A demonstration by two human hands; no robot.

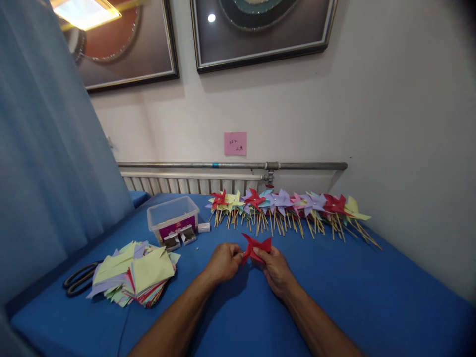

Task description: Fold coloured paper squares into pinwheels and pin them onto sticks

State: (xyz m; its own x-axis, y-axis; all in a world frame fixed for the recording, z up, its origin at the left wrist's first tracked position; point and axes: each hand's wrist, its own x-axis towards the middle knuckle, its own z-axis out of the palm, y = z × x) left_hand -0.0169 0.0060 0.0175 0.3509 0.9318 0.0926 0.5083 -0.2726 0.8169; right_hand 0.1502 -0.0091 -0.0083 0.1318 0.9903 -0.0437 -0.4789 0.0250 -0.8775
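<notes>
A red paper pinwheel [256, 247] is held just above the blue tablecloth [372, 297] at the middle of the table. My left hand [223, 261] pinches its left side with the fingertips. Its right side is gripped by my right hand [275, 268], thumb on top. Both forearms reach in from the bottom edge. Whether a stick is attached to the pinwheel is hidden by my hands.
A row of finished paper pinwheels [290, 206] on wooden sticks lies along the far edge. A clear plastic box [171, 216] and small boxes [180, 237] stand at the left. A stack of coloured paper squares [136, 272] lies beside black scissors [80, 278].
</notes>
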